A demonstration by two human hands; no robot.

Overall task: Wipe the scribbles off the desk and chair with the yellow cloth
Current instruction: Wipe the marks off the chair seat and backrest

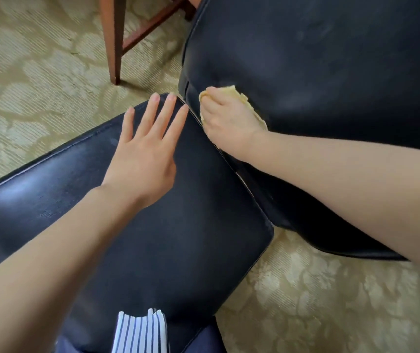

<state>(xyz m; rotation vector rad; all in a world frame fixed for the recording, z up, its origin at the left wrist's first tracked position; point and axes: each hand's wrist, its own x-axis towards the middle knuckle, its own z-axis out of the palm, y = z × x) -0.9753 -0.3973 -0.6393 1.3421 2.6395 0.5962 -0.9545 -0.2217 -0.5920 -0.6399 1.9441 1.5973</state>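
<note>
While the right hand (225, 121) bunches the yellow cloth (243, 98) under curled fingers and presses it to the chair's far panel (331, 72), right at the seam with the near panel (178, 238), the left hand (140, 159) lies flat on that near panel, fingers straight and spread, holding nothing. Cloth sits just beyond and to the right of the left fingertips, seam between them. Most of the cloth is hidden under the right hand; only crumpled edges show at its top and right side.

Key relation: far panel stretches up and right of the cloth, away from the body, on the right arm's side. Judgement: next strokes run outward along it, left hand bracing.

Scribbles hard to make out: only faint dull smudges on the far panel, possibly glare. Which panel is seat and which is back, cannot tell. Counter top not in view. A wooden leg (113, 39) stands on the patterned carpet (38, 85) at top left, owner uncertain. Striped fabric (140, 332) at the bottom edge, cut off.
</note>
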